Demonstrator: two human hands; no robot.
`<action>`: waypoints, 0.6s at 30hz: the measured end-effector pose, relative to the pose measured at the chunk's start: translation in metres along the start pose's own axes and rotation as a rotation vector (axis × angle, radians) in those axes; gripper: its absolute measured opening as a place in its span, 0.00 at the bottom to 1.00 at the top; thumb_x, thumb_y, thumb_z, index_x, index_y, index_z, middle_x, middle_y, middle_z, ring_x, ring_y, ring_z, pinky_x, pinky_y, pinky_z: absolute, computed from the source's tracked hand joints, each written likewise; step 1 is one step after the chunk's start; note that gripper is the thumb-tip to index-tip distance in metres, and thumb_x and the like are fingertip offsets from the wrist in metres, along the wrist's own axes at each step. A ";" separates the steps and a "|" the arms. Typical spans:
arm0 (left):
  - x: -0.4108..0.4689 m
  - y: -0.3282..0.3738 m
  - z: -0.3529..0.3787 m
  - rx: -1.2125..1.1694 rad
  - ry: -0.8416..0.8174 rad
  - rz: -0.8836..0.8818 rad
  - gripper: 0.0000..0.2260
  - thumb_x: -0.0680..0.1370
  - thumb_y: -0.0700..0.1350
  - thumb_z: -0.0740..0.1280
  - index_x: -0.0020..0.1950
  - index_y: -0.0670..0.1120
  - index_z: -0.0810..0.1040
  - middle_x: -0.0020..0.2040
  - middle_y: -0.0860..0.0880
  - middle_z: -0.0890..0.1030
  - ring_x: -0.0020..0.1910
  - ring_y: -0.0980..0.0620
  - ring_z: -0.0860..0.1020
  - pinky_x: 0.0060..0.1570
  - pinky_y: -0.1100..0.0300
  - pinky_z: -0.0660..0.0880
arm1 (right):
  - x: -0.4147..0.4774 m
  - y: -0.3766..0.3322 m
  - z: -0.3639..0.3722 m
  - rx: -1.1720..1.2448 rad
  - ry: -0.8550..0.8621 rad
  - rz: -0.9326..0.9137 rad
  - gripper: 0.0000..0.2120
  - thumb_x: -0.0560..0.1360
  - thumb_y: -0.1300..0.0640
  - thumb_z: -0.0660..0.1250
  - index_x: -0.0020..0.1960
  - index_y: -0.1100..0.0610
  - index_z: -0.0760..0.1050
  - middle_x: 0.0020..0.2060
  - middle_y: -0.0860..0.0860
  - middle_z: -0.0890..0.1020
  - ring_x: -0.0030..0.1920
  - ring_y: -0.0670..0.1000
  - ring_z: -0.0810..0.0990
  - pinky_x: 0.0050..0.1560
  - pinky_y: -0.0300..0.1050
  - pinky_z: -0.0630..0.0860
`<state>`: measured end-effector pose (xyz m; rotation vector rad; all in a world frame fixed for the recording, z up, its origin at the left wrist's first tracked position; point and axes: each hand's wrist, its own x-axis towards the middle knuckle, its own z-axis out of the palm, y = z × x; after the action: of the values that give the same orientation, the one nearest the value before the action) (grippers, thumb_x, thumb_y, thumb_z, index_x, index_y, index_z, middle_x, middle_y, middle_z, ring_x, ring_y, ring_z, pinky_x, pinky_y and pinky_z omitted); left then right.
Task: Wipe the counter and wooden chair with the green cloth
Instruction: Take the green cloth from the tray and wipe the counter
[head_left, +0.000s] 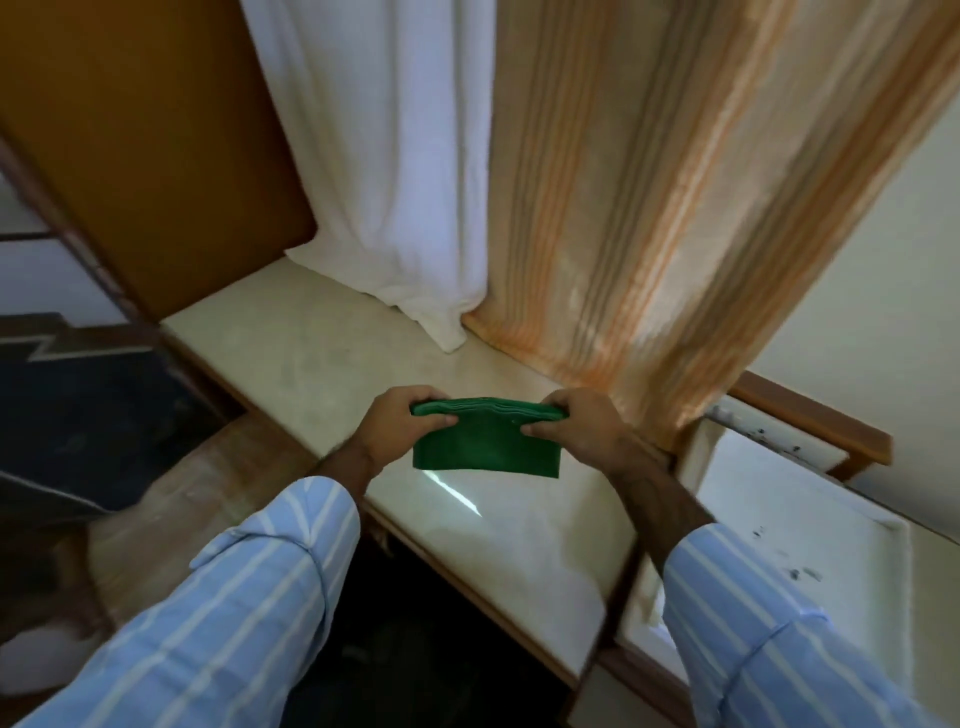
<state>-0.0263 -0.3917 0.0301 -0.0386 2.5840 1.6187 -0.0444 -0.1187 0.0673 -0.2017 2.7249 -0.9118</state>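
Far left of the fingers: dark patterned rug (78, 395) on the floor, brown wooden panel (135, 145) standing at the desk's left end.

Left hand (402, 426): fingers (441, 418) closed, pinching the left top corner of the green cloth (485, 447). Thumb on the far side, knuckles curled over the folded edge. Striped blue sleeve (234, 597) runs down to the lower left.

Green cloth sits between the two sets of fingers, folded into several layers (stacked edges show along the top), held taut side to side. Lower part hangs below the fingers as a flat rectangle. It's above the desk (322, 353), near the front edge; can't tell whether the bottom hem touches the surface. Desk top is pale, glossy, with a light streak just below the cloth.

Behind the fingers: white curtain (384, 156) to the left, its hem pooled on the desk; orange-striped sheer curtain (649, 197) to the right, also reaching down to the desk.

Right hand (582, 423): fingers (540, 428) closed, gripping the cloth's right top corner, mirror of the left. Right sleeve (769, 623) same blue stripe.

Right of the right fingers: wooden chair (810, 421) just beside the desk's end, brown frame, white cushion (779, 519) with dark specks on seat and back. Pale wall behind it.

Below the desk front edge: dark opening, nothing discernible.
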 end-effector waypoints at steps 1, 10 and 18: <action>-0.002 -0.012 -0.018 0.009 0.029 -0.010 0.07 0.73 0.43 0.76 0.50 0.48 0.86 0.46 0.48 0.86 0.49 0.47 0.84 0.52 0.51 0.80 | 0.009 -0.014 0.015 0.041 -0.004 -0.005 0.13 0.73 0.45 0.78 0.50 0.53 0.85 0.38 0.45 0.82 0.42 0.48 0.80 0.38 0.40 0.72; 0.007 -0.104 -0.113 0.060 0.143 -0.142 0.06 0.73 0.44 0.76 0.50 0.48 0.85 0.46 0.48 0.86 0.48 0.48 0.84 0.51 0.48 0.81 | 0.096 -0.086 0.121 0.215 -0.151 0.016 0.11 0.76 0.51 0.75 0.53 0.56 0.84 0.51 0.55 0.86 0.54 0.56 0.85 0.60 0.60 0.82; 0.092 -0.171 -0.143 0.156 0.185 -0.275 0.06 0.73 0.47 0.76 0.48 0.50 0.85 0.45 0.52 0.86 0.47 0.51 0.83 0.45 0.58 0.79 | 0.221 -0.090 0.187 0.272 -0.180 0.107 0.10 0.72 0.56 0.78 0.52 0.58 0.84 0.49 0.56 0.87 0.52 0.58 0.86 0.56 0.61 0.84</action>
<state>-0.1150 -0.5922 -0.0692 -0.5315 2.6823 1.3733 -0.1973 -0.3441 -0.0660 -0.0786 2.3935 -1.1589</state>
